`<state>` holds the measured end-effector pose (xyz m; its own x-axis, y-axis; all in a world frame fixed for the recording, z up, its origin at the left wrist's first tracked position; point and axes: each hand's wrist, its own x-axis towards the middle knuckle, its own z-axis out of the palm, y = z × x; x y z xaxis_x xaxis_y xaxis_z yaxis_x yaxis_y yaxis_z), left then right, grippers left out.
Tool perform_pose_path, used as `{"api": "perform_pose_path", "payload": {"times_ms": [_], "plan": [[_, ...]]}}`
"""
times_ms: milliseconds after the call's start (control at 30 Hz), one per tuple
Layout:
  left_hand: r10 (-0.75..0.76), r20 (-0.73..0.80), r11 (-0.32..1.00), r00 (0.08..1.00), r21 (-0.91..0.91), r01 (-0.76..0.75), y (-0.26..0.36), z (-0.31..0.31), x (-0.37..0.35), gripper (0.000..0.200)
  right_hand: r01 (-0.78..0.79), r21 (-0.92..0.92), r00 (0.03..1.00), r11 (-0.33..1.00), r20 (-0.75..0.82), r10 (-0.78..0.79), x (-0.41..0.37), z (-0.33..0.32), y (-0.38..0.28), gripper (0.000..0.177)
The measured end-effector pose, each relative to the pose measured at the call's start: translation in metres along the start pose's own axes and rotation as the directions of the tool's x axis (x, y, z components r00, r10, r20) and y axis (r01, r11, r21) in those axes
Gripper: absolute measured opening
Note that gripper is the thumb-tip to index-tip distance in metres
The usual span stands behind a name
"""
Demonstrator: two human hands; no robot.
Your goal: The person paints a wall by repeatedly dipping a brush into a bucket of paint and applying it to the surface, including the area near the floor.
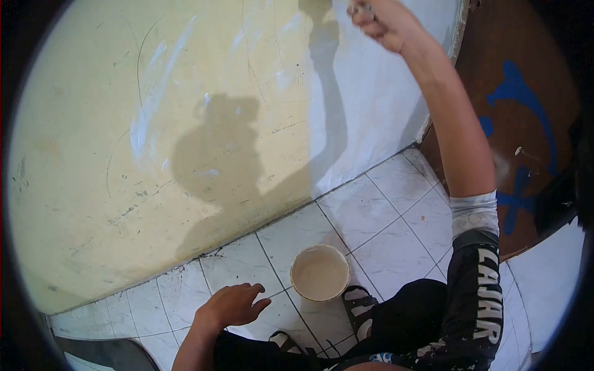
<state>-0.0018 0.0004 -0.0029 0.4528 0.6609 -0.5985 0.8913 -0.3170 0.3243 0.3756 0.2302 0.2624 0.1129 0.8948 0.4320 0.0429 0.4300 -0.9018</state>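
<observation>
My right hand [378, 26] is raised at the top, near the white-painted part of the wall [365, 105]. Its fingers are closed round something small that is mostly hidden at the frame's edge. Low in the view, my left hand [238, 304] hangs over the tiled floor with thumb and fingers apart and holds nothing. A round bucket [320, 272] with pale contents stands on the floor in front of my feet, to the right of my left hand and not touched by it.
The yellow wall [93, 185] has cracks, scuffs and white streaks, and my shadow falls on it. On the right is a brown panel [495, 37] with blue paint marks. White tiles [365, 204] cover the floor. A dark curved object [111, 352] lies at the lower left.
</observation>
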Motion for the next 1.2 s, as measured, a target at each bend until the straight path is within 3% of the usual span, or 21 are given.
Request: {"api": "perform_pose_path", "payload": {"times_ms": [100, 200, 233, 300, 367, 433, 567, 600, 667, 833, 1000, 1167, 1200], "plan": [[-0.033, 0.016, 0.999, 0.999, -0.001, 0.033, 0.0, -0.004, -0.002, 0.051, 0.01, 0.091, 0.999, 0.996, 0.045, -0.015, 0.028, -0.005, -0.021, 0.016], [-0.067, 0.038, 0.998, 0.997, -0.019, 0.068, 0.0, -0.009, -0.004, 0.05, 0.019, 0.01, 1.0, 1.0, -0.022, -0.018, 0.027, 0.006, 0.027, 0.021], [-0.072, 0.037, 0.997, 0.997, -0.021, 0.072, -0.002, -0.009, -0.005, 0.05, -0.089, 0.015, 0.986, 0.996, -0.14, 0.09, 0.016, 0.012, 0.047, 0.024], [-0.074, 0.032, 0.997, 0.997, -0.024, 0.075, -0.007, -0.007, -0.005, 0.05, -0.129, 0.232, 0.988, 0.964, -0.051, 0.145, 0.001, -0.001, 0.109, 0.02], [-0.073, 0.034, 0.997, 0.997, -0.015, 0.074, -0.012, -0.005, -0.002, 0.05, -0.235, 0.231, 0.959, 0.944, -0.102, 0.263, -0.035, 0.004, 0.159, 0.02], [-0.083, 0.04, 0.996, 0.996, -0.022, 0.083, -0.013, -0.007, 0.0, 0.051, -0.316, 0.302, 0.939, 0.9, -0.037, 0.342, -0.061, -0.002, 0.189, 0.02], [-0.075, 0.051, 0.997, 0.996, -0.012, 0.076, -0.014, -0.003, 0.003, 0.052, -0.554, 0.116, 0.826, 0.824, -0.04, 0.562, -0.1, -0.023, 0.241, 0.016], [-0.074, 0.049, 0.997, 0.996, -0.006, 0.074, -0.012, -0.004, 0.002, 0.052, -0.551, 0.119, 0.828, 0.826, -0.043, 0.558, -0.109, -0.029, 0.254, 0.016], [-0.053, 0.034, 0.999, 0.998, -0.003, 0.053, -0.005, -0.006, 0.0, 0.052, -0.724, 0.045, 0.686, 0.688, -0.057, 0.725, -0.124, -0.044, 0.27, 0.018], [-0.026, -0.004, 1.0, 1.0, -0.007, 0.026, 0.001, -0.006, 0.0, 0.053, -0.617, -0.196, 0.784, 0.762, -0.069, 0.617, -0.057, -0.083, 0.241, 0.023], [-0.023, 0.013, 1.0, 1.0, 0.011, 0.023, -0.005, -0.005, 0.01, 0.053, -0.446, -0.371, 0.883, 0.815, -0.036, 0.467, 0.021, -0.06, 0.075, 0.026], [-0.008, 0.016, 1.0, 1.0, -0.021, 0.008, -0.016, 0.0, 0.025, 0.053, -0.303, -0.314, 0.945, 0.9, 0.026, 0.327, 0.064, -0.068, -0.011, 0.022], [-0.005, 0.018, 1.0, 1.0, -0.019, 0.005, -0.017, 0.0, 0.027, 0.053, -0.26, -0.154, 0.959, 0.953, 0.07, 0.273, 0.072, -0.071, -0.02, 0.018]]}}
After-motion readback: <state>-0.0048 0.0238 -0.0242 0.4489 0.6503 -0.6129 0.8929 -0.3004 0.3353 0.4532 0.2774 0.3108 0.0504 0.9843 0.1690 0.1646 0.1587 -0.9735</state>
